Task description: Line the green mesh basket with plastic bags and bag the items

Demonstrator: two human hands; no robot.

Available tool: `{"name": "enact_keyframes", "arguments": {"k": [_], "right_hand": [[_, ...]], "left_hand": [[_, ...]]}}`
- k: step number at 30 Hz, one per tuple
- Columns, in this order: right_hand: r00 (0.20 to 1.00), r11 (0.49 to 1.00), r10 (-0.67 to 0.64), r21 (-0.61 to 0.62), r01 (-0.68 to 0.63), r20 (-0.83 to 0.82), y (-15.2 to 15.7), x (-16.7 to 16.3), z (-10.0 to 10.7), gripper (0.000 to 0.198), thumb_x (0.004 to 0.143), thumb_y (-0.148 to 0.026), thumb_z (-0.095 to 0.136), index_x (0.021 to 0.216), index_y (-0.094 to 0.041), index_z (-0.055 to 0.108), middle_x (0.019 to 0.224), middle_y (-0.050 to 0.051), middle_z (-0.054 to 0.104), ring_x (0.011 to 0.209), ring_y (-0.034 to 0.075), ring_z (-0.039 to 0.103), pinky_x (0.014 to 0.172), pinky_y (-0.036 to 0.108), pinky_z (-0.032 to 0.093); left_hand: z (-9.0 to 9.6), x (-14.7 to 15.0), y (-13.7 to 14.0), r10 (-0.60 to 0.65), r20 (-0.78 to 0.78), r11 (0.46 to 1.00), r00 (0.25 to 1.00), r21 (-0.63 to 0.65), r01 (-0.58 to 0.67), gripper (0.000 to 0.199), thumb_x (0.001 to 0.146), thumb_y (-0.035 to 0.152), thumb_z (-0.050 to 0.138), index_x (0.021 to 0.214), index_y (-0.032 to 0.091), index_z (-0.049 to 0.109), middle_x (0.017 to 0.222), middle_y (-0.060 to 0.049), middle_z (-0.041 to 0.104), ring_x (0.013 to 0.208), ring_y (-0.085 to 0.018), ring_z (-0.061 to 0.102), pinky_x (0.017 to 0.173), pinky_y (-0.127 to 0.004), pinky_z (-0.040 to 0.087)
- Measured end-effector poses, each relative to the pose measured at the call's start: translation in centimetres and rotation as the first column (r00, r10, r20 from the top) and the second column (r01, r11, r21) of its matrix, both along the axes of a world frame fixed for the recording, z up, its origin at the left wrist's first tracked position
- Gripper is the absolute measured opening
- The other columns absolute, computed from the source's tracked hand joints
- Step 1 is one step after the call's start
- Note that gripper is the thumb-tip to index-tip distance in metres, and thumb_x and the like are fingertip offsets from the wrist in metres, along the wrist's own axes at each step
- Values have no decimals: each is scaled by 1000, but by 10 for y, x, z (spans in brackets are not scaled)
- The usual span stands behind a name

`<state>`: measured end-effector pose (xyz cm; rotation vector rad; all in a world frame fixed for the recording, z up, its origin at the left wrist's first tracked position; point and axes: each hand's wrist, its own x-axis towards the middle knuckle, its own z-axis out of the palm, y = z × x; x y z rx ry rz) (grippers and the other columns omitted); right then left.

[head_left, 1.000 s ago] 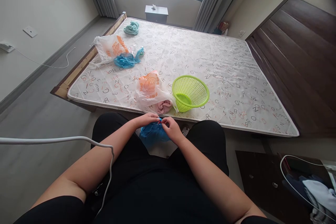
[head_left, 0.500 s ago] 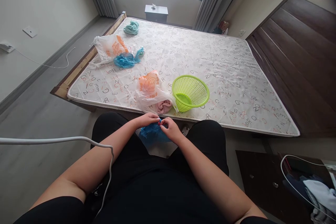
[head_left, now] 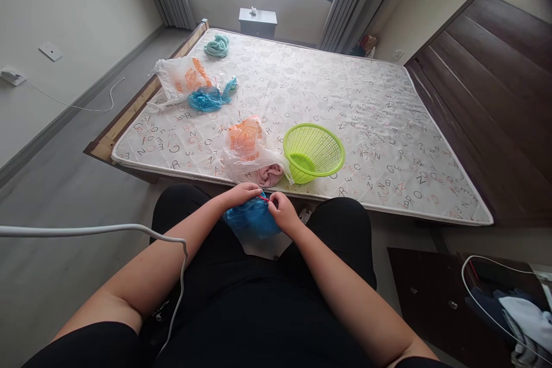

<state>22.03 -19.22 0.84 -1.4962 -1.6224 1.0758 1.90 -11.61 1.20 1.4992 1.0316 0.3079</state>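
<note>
Between my knees hangs a blue plastic bag (head_left: 254,219), just off the near edge of the mattress. A thin red string (head_left: 263,198) runs at its top between my two hands. My left hand (head_left: 242,194) pinches the bag's top and the string's left end. With thumb and forefinger, my right hand (head_left: 283,213) grips the right end of the string. Right beyond my hands lies a white and orange plastic bag (head_left: 248,146) with a rolled pink cloth (head_left: 269,175) at its opening. A green mesh basket (head_left: 314,149) stands tilted beside it.
Farther left on the mattress (head_left: 379,126) lie another white and orange bag (head_left: 183,77), a knotted blue bag (head_left: 204,99) and a coiled teal cloth (head_left: 216,45). A white cable (head_left: 107,231) crosses over my left arm. A dark headboard (head_left: 483,92) rises at the right.
My right hand has moved slightly right and down, away from my left. The red string now shows stretched between them, and the blue bag looks fuller below.
</note>
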Motion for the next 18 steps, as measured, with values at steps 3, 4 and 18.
{"name": "enact_keyframes", "arguments": {"k": [3,4,18], "right_hand": [[994,995,-97,6,98,-53,0,2,4,13,87,-35,53,84,-22,55,81,1,58,77,20,54,75,33,44],[990,993,-119,5,120,-78,0,2,5,16,88,-38,53,86,-22,56,82,2,59,77,20,55,75,33,45],[933,985,-128,-156,79,-337,1,1,-7,18,91,-41,56,90,-24,53,81,1,65,77,19,60,75,31,47]], "left_hand": [[2,-1,-1,23,-12,999,1000,-32,-23,49,82,65,63,74,17,59,64,3,45,62,-13,38,59,-27,29],[2,-1,-1,26,-18,999,999,-38,-27,48,82,65,64,74,17,59,63,3,45,61,-13,38,59,-27,29],[-6,-2,1,-55,-153,992,987,101,71,44,84,58,61,67,20,53,64,3,45,64,-14,41,60,-28,29]]}}
